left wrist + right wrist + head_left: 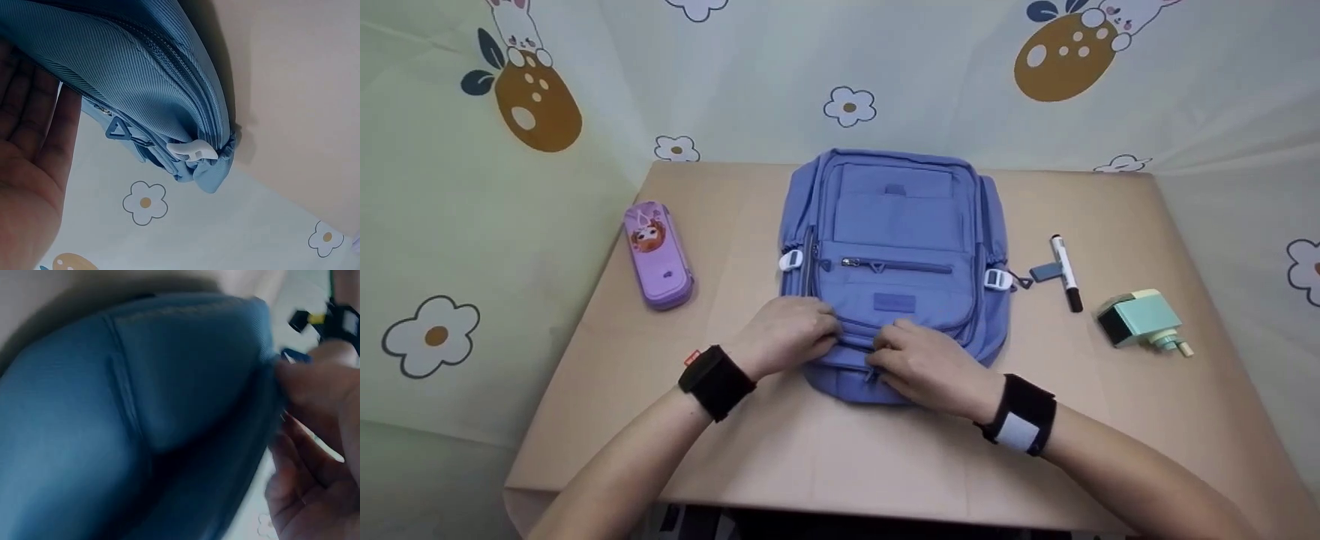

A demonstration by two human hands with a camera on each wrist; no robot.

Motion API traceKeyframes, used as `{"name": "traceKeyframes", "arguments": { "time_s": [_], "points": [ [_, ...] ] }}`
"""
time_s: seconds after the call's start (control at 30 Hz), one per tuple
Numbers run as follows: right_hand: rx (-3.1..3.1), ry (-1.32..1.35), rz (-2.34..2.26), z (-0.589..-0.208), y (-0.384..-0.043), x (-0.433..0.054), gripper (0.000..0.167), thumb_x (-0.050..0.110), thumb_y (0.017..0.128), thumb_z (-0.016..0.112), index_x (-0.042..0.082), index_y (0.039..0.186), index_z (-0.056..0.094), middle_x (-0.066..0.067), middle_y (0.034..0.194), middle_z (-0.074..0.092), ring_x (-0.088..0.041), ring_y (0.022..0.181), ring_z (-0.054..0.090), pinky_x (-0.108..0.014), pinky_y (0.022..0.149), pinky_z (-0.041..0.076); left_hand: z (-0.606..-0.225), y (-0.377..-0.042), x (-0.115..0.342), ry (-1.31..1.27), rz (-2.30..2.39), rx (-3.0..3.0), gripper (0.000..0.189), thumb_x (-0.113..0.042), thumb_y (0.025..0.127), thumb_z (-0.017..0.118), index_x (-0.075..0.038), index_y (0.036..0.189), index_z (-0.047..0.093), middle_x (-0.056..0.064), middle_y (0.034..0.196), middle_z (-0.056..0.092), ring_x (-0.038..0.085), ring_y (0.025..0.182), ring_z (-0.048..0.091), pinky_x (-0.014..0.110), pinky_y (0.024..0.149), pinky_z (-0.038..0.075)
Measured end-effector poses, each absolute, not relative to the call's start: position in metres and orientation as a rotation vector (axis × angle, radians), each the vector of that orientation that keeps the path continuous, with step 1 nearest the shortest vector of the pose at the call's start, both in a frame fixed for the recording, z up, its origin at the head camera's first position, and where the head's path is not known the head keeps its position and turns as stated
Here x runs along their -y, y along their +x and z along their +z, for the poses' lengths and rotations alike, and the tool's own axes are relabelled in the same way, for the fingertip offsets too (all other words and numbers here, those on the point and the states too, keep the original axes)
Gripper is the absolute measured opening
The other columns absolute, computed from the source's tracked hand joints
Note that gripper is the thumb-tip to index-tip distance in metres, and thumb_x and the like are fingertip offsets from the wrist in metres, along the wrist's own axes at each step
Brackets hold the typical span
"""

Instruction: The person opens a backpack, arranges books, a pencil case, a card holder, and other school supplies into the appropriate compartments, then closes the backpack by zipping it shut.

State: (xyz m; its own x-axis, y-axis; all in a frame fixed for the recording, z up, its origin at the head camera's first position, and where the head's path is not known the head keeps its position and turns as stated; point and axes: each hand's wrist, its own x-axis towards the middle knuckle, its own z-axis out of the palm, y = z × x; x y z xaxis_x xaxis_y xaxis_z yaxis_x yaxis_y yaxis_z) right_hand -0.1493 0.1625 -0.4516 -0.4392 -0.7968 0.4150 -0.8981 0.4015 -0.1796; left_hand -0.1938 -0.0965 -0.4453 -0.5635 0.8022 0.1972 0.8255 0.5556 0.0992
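A blue backpack (900, 225) lies front side up on the table, its lower end toward me. My left hand (791, 334) grips the lower left part of its front; in the left wrist view this hand's fingertips are hidden behind the fabric edge. At the lower middle, my right hand (934, 367) pinches the edge of the front pocket, beside a dangling zipper pull (872, 373). In the right wrist view, thumb and fingers meet at the fabric edge, and a dark fold opens next to them. White buckles (790, 260) sit on both sides of the backpack.
A purple pencil case (660, 259) lies left of the backpack. To the right are a black-and-white marker (1066, 274), a small blue-grey piece (1045, 272) beside it, and a mint-green pencil sharpener (1144, 319). Behind the brown table (720, 202) hangs a patterned curtain (930, 82).
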Motion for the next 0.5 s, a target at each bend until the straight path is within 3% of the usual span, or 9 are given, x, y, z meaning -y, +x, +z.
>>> {"name": "traceKeyframes", "arguments": {
  "time_s": [0.13, 0.33, 0.5],
  "points": [
    [2.355, 1.448, 0.662, -0.457, -0.148, -0.165, 0.014, 0.001, 0.084, 0.078, 0.007, 0.096, 0.073, -0.002, 0.096, 0.063, -0.018, 0.085, 0.058, -0.030, 0.073, 0.052, -0.446, -0.194, 0.096, -1.398, -0.308, 2.651, 0.008, -0.015, 0.092, 0.072, -0.013, 0.084, 0.074, -0.003, 0.081, 0.063, 0.018, 0.073, 0.062, 0.035, 0.067, 0.053],
    [2.397, 1.287, 0.840, -0.457, -0.147, -0.180, 0.025, -0.011, 0.078, 0.067, 0.008, 0.095, 0.065, 0.000, 0.092, 0.066, -0.017, 0.086, 0.063, -0.032, 0.078, 0.055, -0.445, -0.194, 0.098, -1.390, -0.345, 2.640, 0.008, -0.014, 0.092, 0.070, -0.013, 0.085, 0.074, -0.002, 0.081, 0.064, 0.020, 0.075, 0.063, 0.037, 0.069, 0.053],
    [2.479, 1.151, 0.950, -0.455, -0.145, -0.190, 0.028, -0.016, 0.079, 0.065, 0.009, 0.093, 0.067, 0.002, 0.091, 0.068, -0.015, 0.087, 0.064, -0.033, 0.078, 0.054, -0.446, -0.193, 0.098, -1.380, -0.353, 2.641, 0.008, -0.015, 0.092, 0.071, -0.013, 0.086, 0.075, -0.002, 0.083, 0.065, 0.020, 0.077, 0.064, 0.037, 0.069, 0.053]
  ]
}}
